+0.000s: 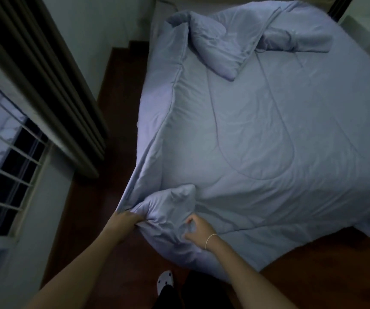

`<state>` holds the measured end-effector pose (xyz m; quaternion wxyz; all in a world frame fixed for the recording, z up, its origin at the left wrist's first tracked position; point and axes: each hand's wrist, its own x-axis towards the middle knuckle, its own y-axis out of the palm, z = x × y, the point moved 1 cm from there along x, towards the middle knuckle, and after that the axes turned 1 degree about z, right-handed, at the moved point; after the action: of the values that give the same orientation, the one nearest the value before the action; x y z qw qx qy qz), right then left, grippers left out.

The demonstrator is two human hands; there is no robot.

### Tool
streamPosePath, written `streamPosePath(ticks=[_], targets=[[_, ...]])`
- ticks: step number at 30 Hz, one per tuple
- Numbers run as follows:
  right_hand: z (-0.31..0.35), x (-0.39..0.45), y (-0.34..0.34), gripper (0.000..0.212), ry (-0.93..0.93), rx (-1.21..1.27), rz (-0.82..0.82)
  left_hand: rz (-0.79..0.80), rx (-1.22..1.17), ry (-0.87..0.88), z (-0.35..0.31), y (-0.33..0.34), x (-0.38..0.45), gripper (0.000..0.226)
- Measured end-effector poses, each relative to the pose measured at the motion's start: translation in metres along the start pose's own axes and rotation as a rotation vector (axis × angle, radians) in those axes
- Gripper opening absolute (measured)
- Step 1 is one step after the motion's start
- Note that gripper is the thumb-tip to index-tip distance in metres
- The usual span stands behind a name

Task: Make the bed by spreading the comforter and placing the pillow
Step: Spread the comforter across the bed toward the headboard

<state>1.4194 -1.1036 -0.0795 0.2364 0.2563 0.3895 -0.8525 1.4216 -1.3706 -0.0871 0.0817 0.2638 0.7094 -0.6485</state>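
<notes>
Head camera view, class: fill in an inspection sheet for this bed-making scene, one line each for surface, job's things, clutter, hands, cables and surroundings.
Surface: bed, almost fully covered; dark wooden floor around it.
Job's things: pale blue comforter spread but wrinkled, near corner bunched, far edge folded back; pillow lying tilted on top near the head end.
Clutter: nothing seen.
Hands: left hand grips the bunched corner; right hand, with a thin bracelet at the wrist, pinches the fabric beside it.
Cables: nothing seen.
Surroundings: barred window and dark curtain on the left; dim light.
</notes>
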Motion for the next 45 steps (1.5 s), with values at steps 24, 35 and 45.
streamPosePath(ticks=[24,35,45], targets=[[0.009,0.047,-0.11,0.051,-0.019,0.093,-0.178,-0.059,0.054,-0.177,-0.034,-0.099,0.094,0.048],[0.051,0.138,-0.163,0.053,-0.017,0.047,-0.266,-0.146,0.222,0.01,-0.027,-0.144,0.166,0.049],[0.061,0.219,-0.129,0.06,0.176,-0.088,-0.193,0.026,0.608,0.552,0.012,-0.149,0.276,0.041]])
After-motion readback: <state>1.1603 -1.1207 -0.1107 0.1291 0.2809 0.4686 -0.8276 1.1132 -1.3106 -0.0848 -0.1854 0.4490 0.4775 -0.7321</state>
